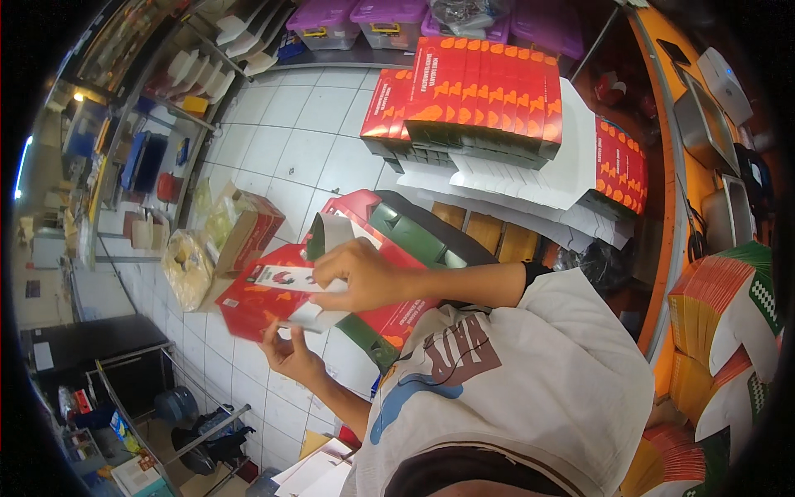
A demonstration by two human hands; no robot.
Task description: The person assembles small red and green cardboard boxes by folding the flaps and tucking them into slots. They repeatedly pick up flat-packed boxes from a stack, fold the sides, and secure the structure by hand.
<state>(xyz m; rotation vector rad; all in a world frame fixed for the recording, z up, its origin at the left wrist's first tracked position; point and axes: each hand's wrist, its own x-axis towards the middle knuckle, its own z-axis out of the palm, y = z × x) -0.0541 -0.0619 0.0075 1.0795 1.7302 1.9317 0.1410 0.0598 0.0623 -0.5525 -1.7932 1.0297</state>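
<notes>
Right hand point(354, 273), fingers pressed together, pinching white strip point(281, 278); left hand point(291, 356), fingers spread, at carton's edge. Carton point(242, 303) ahead of right hand: red, orange motifs, white flap, part-covered by hand, long axis unclear. Strip printed, points straight out from right fingers. Cardboard box point(258, 228) beyond; stacked cartons point(489, 91) off right hand's right.

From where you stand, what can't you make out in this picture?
All in the head view:
Inside of the red carton: hidden by its own panels and the right hand.
Left elbow: hidden behind the shirt.
Contents of the purple-lidded bins: covered by the lids, and too small and blurred through the sides.
Outer ends of the card stacks: cut off by the picture's dark round rim.
</notes>
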